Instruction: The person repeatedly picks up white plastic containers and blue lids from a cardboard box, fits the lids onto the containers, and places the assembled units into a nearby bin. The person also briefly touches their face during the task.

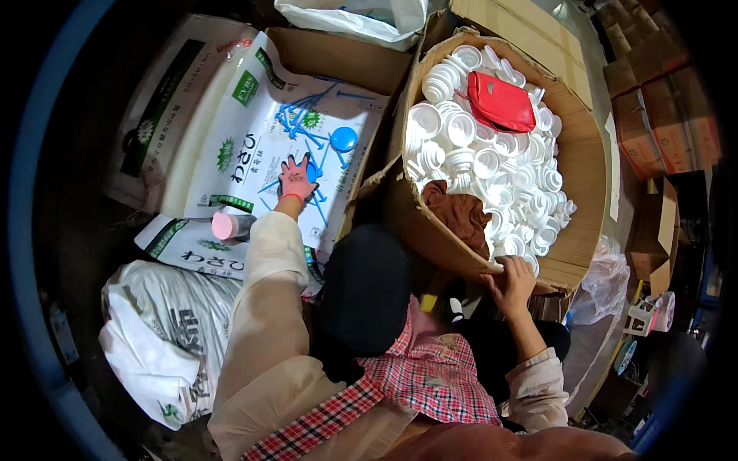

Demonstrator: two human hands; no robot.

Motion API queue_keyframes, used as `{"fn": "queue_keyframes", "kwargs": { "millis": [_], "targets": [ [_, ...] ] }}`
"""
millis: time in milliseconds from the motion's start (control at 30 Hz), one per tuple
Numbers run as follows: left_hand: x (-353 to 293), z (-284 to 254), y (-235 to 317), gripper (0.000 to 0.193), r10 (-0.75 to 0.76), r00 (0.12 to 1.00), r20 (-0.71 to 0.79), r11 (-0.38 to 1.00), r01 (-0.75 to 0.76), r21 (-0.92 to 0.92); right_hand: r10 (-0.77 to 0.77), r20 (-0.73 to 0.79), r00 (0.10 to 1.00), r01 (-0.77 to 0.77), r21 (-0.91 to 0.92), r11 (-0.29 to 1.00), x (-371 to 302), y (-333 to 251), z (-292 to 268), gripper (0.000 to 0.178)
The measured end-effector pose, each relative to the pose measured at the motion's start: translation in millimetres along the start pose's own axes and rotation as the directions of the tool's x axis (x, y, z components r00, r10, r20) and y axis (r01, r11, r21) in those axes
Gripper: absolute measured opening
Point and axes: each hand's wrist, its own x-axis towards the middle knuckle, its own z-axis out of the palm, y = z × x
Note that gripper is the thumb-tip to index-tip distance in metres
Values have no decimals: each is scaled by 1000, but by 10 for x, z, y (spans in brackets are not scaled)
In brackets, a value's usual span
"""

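Observation:
My left hand [296, 180], in a pink glove, lies with fingers spread over the blue plastic pieces in the left carton. Beside its fingertips is a round blue disc [311, 170], partly covered by the hand. Further up lie another blue disc [344, 139] and a heap of thin blue sticks [304, 115]. My bare right hand [512, 286] is curled over the near rim of a big cardboard box [573, 269]. White plastic lids [500, 165] fill that box, some close to its fingers. On them rest a red pouch [501, 102] and a brown cloth [459, 215].
Printed white sheeting [246, 169] lines the left carton. A pink-capped bottle [231, 226] lies at its near edge. A stuffed white sack [165, 330] stands at lower left, another white bag [361, 19] at the back. Stacked cartons [669, 115] and clear plastic [603, 284] are on the right.

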Motion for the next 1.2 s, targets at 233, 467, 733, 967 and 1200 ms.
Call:
{"fn": "queue_keyframes", "kwargs": {
  "millis": [233,467,733,967,1200],
  "targets": [
    [402,373,-160,85,122,989,79,992,-123,8,18,-28,999,-19,-14,1000,104,-61,22,42],
    [941,126,581,82,212,907,-365,937,-295,-187,26,32,999,-27,11,1000,167,-12,43,40],
    [1345,201,1137,87,324,946,-26,916,-307,258,59,94,994,-60,12,998,247,-3,-72,37],
    [730,-513,888,81,95,785,-612,610,-532,-588,144,414,899,-418,712,563,643,297,-256,47],
    [-917,-2021,1624,82,540,611,-579,310,-784,-538,-34,581,813,-112,214,970,1022,211,518,41]
  ]
}}
